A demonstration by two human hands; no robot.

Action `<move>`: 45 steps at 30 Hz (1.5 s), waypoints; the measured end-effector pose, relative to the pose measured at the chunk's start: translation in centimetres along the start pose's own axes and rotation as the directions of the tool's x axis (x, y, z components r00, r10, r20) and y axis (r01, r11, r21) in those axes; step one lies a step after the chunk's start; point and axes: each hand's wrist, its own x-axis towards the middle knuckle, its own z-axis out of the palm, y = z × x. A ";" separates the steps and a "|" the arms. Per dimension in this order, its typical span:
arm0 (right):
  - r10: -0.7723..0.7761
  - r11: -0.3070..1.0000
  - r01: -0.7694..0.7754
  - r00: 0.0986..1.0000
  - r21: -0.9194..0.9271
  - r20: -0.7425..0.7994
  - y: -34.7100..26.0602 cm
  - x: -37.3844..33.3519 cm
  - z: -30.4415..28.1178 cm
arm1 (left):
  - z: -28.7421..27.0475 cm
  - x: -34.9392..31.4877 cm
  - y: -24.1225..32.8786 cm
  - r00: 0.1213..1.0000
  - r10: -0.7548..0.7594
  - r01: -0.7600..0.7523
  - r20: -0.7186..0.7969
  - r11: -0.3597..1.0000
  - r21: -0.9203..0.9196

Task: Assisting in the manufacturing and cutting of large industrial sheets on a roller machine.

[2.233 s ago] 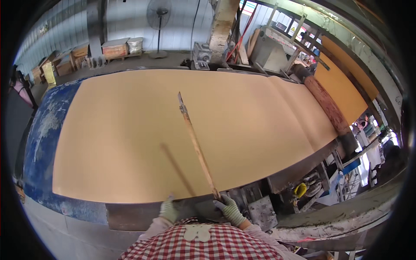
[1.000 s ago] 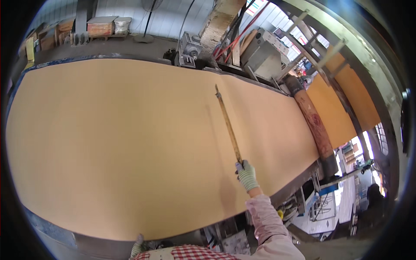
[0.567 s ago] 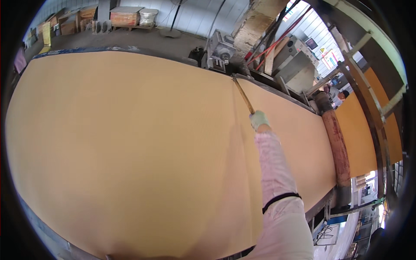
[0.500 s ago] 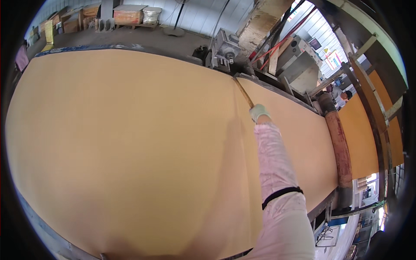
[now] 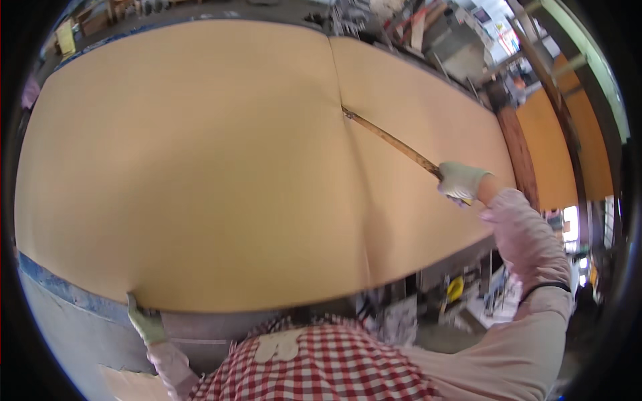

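Note:
A broad tan sheet [image 5: 200, 167] spreads before me, with a thin dark cut line [image 5: 336, 70] running from its far edge toward me. My right hand [image 5: 463, 182], in a pale glove, is closed round the near end of a long wooden-handled cutting tool [image 5: 394, 144]. The tool's dark tip touches the sheet where the line ends. At the near left edge of the sheet, my gloved left hand [image 5: 146, 322] rests with a finger stretched along the rim; its other fingers are partly hidden, and no tool shows in it.
A reddish roller [image 5: 520, 150] lies along the right end of the sheet, with orange sheet material [image 5: 547, 150] beyond it. Machine parts [image 5: 351, 20] stand behind the far edge. Blue-edged framing [image 5: 60, 284] borders the near left.
My right hand has drawn the tool from the far edge toward me and to the right. A dark line now shows behind the tip. My left hand has come into view.

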 end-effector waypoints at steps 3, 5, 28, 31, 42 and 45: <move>-0.003 0.997 0.008 0.998 -0.082 0.065 2.1 -9.8 7.3 | -2.5 5.4 1.3 0.993 -0.002 0.003 0.117 1.000 -0.004; -0.038 0.978 0.053 0.996 -0.203 0.080 2.9 -16.3 12.4 | -4.3 9.6 2.0 0.950 -0.042 0.053 0.309 0.998 -0.027; -0.095 0.295 0.586 0.804 0.755 -0.587 10.5 -11.4 29.9 | 6.2 -12.7 -20.7 0.515 -0.605 0.755 0.607 0.656 0.012; -0.126 0.718 0.640 0.505 0.273 -0.854 14.0 3.1 31.5 | 13.6 -15.2 -14.6 0.770 -0.154 0.025 0.619 0.977 0.211; -0.338 0.441 0.838 0.486 0.320 -0.806 -2.9 4.8 33.9 | 13.2 -20.2 3.7 0.410 0.513 -0.828 0.754 0.557 0.071; -0.445 0.442 0.848 0.490 0.291 -0.750 -6.1 2.6 30.9 | 8.2 -8.2 4.3 0.765 0.397 -0.493 0.507 0.868 0.064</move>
